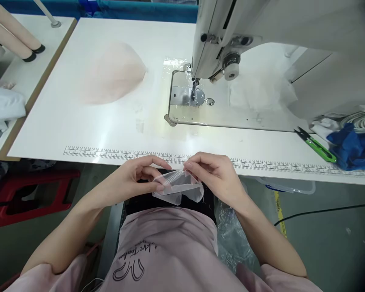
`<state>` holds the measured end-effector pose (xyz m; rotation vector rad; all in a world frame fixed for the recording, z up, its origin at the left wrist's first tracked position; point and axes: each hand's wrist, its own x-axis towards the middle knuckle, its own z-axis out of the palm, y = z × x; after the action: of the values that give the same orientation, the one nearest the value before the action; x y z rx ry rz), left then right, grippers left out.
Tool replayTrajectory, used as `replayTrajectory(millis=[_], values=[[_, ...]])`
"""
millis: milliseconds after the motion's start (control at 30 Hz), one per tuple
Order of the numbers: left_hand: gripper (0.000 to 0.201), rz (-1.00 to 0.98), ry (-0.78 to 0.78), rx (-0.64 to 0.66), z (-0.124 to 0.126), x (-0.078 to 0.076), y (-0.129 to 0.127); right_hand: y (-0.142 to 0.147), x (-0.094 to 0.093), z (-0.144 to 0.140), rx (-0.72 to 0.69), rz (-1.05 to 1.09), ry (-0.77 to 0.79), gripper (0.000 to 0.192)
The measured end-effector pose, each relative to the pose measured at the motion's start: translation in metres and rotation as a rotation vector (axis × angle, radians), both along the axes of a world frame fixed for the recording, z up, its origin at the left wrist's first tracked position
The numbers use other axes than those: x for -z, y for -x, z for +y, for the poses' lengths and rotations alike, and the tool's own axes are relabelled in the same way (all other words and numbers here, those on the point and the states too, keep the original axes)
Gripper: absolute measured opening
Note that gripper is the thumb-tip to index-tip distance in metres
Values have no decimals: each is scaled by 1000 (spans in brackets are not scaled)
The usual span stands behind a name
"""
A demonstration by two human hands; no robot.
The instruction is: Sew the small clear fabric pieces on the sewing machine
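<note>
and i have the cloth point(185, 188) at the near edge of the table point(109, 125), long axis crosswise: left fingers point(150, 187) clamped on its left end, right fingers point(200, 172) pinching its upper right, neither nearer.

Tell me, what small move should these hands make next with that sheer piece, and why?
I'd probably ease the left hand and right hand slightly apart to smooth the sheer piece: both hands' fingers hold it, yet it looks creased and folded between them.
</note>
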<state>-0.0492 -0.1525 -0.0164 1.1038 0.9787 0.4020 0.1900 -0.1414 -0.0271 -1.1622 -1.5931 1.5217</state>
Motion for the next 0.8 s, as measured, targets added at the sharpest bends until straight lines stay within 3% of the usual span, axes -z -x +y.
replayTrajectory(millis=[267,467,533,633,700,800], values=[[31,7,-4,-26,-5,3,2,2,3,0,24,-32,-50,22],[31,25,2,-35,-5,6,3,-1,-5,-3,-36,-108,-183,24],[33,49,-5,-26,-5,6,4,-10,-8,-2,49,-166,-271,18],[36,135,2,-25,-7,5,4,-41,-8,5,305,-359,-490,10],[37,236,12,-66,-10,7,4,-73,-8,11,458,-575,-634,13],[40,312,11,-122,-14,12,2,-127,-13,17,626,-975,-676,23]])
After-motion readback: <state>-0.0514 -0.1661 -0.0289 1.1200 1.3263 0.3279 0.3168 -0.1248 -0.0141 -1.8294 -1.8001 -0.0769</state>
